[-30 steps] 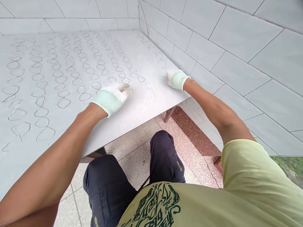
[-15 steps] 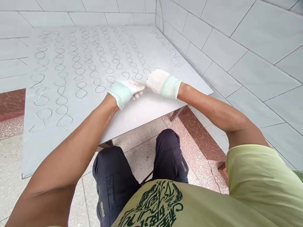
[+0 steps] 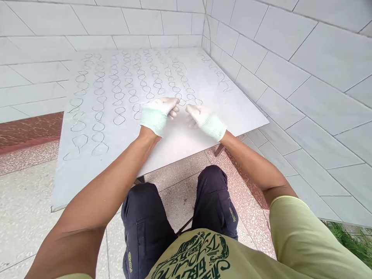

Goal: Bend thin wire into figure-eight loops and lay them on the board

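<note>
My left hand, in a white knit glove with a mint cuff, is over the board with thumb and fingers pressed together. My right hand, gloved alike, faces it a short gap away, its thumb and fingertips pinched and slightly blurred. Whatever the fingertips hold is too thin to make out. Thin, dark, wavy strands, which look like fine wire, lie in columns of figure-eight loops on the pale board. Several loops lie just beyond my fingertips.
A few loose wavy strands lie apart on the board's right side. Pale tiled walls border its back and right. A cord hangs in the corner. My knees are under the front edge, above a speckled floor.
My hands have moved apart, from nearly touching to a small gap. The right hand has turned and drawn back a little. The view has shifted, so the board appears lower and farther right.
</note>
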`<state>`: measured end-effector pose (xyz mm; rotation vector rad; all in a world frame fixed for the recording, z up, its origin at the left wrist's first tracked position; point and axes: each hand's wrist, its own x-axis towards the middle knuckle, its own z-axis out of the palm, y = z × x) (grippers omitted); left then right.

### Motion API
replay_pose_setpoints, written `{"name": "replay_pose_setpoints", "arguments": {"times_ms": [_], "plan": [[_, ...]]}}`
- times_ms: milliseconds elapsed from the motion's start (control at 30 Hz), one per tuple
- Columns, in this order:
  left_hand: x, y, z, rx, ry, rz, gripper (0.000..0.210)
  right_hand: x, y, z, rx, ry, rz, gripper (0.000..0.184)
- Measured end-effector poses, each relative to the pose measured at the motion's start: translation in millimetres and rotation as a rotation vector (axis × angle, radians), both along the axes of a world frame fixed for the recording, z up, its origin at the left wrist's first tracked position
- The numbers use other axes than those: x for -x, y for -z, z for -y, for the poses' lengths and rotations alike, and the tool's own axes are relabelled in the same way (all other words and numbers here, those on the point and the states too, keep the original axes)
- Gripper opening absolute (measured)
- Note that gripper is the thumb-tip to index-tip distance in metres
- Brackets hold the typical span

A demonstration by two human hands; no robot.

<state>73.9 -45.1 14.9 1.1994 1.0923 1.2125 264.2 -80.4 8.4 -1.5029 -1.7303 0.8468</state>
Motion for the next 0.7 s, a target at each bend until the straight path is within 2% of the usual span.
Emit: {"name": "replay_pose_setpoints", "arguments": {"times_ms": [67,133,200,300,400,467,567,700], "plan": [[1.0,7.0,-3.2,0.007,0.054,0.005,0.024,14.4,5.5,-14.2,0.145,0.061,-0.32,0.05],[2.7,12.9,-6.9,0.004,0.118,0.014,0.024,24.2,4.7,-25.3,0.133,0.088,-0.483,0.05],[4.7,17.3,-10.1,-0.027,0.185,0.043,0.029,29.2,2.2,-29.1,0.096,0.097,-0.556,0.051],[7.0,22.1,-11.8,-0.056,0.312,0.137,0.05,31.8,1.9,-25.6,0.124,0.094,-0.616,0.054],[7.8,25.9,-11.7,0.013,0.44,0.262,0.063,32.0,6.3,-21.4,0.155,0.082,-0.664,0.055],[8.1,27.8,-12.9,0.082,0.437,0.324,0.06,31.8,9.5,-20.4,0.153,0.086,-0.684,0.052],[8.4,28.8,-16.2,0.131,0.349,0.389,0.054,33.2,11.9,-19.5,0.146,0.12,-0.714,0.051],[6.7,26.0,-15.9,0.143,0.329,0.437,0.059,40.1,9.6,-15.1,0.126,0.149,-0.782,0.05]]}}
